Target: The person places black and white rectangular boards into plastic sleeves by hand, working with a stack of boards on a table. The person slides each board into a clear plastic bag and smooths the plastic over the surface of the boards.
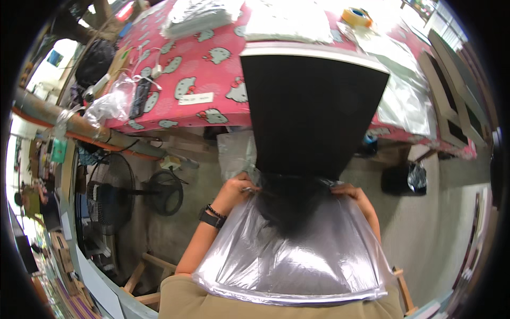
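A large black rectangular panel (313, 117) with a white far edge leans from the table toward me. Its near end sits within the mouth of a clear plastic bag (303, 260), which spreads over my lap. Pinched on the bag's left edge, beside the panel, is my left hand (237, 190), with a dark band and beads at the wrist. My right hand (355, 195) grips the opposite edge of the bag, its fingers partly hidden by the film. Through the plastic, the panel's lower part looks dark and blurred.
A pink patterned cloth covers the table (212, 80). On it lie stacked clear bags (202, 18), a tape roll (357, 17), a power strip (140, 97) and plastic sheets (404, 90). A black fan (111, 194) stands left; boards (451, 90) lean right.
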A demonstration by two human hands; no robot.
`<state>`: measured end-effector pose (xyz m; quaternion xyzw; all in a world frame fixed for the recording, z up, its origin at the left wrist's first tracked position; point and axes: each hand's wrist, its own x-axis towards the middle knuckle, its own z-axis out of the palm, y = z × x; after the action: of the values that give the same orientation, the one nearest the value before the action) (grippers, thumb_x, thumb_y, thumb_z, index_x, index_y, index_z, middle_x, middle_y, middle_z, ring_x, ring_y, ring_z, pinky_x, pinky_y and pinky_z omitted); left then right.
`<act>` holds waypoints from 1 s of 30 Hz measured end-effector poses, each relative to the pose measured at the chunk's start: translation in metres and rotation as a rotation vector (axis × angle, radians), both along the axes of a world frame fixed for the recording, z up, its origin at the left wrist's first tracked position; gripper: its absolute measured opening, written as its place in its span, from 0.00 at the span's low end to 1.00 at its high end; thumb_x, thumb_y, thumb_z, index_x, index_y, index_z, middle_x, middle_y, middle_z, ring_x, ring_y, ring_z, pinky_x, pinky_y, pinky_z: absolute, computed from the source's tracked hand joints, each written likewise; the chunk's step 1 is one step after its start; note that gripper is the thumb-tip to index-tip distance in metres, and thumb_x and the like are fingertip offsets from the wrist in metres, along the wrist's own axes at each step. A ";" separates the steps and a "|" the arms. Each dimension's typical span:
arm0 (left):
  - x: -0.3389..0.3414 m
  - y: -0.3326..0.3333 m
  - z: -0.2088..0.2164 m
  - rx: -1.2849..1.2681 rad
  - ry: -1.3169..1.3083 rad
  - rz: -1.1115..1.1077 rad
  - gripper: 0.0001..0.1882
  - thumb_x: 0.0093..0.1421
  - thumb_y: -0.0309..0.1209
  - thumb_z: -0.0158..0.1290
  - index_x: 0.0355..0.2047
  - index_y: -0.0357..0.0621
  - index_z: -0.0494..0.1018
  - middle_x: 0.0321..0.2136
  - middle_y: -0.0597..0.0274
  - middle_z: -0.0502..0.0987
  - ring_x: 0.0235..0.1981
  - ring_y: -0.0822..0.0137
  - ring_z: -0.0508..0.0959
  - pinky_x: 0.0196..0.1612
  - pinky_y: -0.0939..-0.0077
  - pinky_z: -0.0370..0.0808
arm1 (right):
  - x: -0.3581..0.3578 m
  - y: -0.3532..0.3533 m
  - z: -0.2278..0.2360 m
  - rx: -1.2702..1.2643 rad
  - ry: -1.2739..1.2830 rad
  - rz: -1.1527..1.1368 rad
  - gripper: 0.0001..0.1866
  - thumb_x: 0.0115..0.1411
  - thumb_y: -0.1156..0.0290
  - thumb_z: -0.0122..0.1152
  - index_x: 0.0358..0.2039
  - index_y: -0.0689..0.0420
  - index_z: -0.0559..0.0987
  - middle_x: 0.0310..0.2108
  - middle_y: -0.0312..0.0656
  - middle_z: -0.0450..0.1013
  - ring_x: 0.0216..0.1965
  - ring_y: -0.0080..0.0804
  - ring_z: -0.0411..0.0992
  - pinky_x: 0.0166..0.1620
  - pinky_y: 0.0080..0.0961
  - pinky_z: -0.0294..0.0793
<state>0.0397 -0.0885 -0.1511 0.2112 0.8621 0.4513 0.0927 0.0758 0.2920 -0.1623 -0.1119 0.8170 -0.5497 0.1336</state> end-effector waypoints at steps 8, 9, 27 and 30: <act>-0.041 -0.005 0.047 -0.231 0.254 0.155 0.19 0.38 0.15 0.47 0.31 0.45 0.75 0.23 0.58 0.67 0.27 0.64 0.68 0.33 0.77 0.66 | -0.046 -0.008 0.088 0.340 -0.020 0.047 0.22 0.39 0.86 0.43 0.37 0.59 0.75 0.40 0.47 0.70 0.43 0.38 0.68 0.46 0.26 0.65; -0.047 -0.001 0.081 -0.169 0.252 0.241 0.19 0.39 0.15 0.47 0.33 0.44 0.74 0.24 0.58 0.67 0.27 0.65 0.68 0.33 0.77 0.66 | -0.050 -0.021 0.126 0.205 0.039 0.144 0.22 0.39 0.84 0.47 0.39 0.59 0.74 0.39 0.47 0.70 0.43 0.37 0.68 0.46 0.26 0.65; -0.063 0.094 0.166 1.310 -0.547 -0.203 0.32 0.54 0.35 0.41 0.58 0.43 0.45 0.56 0.62 0.48 0.52 0.67 0.55 0.50 0.74 0.58 | -0.086 -0.107 0.160 -0.395 0.156 -0.014 0.10 0.49 0.70 0.59 0.29 0.63 0.73 0.26 0.36 0.71 0.31 0.19 0.67 0.37 0.18 0.66; -0.062 0.105 0.162 1.144 -0.449 -0.157 0.31 0.58 0.40 0.37 0.58 0.41 0.41 0.58 0.66 0.43 0.56 0.68 0.48 0.55 0.74 0.49 | -0.083 -0.128 0.174 -0.380 0.390 0.020 0.08 0.48 0.74 0.60 0.27 0.63 0.73 0.24 0.34 0.69 0.29 0.17 0.65 0.34 0.17 0.65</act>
<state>-0.0221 0.0164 0.0111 0.1900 0.4250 0.8672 0.1769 -0.0071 0.1637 0.0112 -0.2466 0.7084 -0.6598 -0.0441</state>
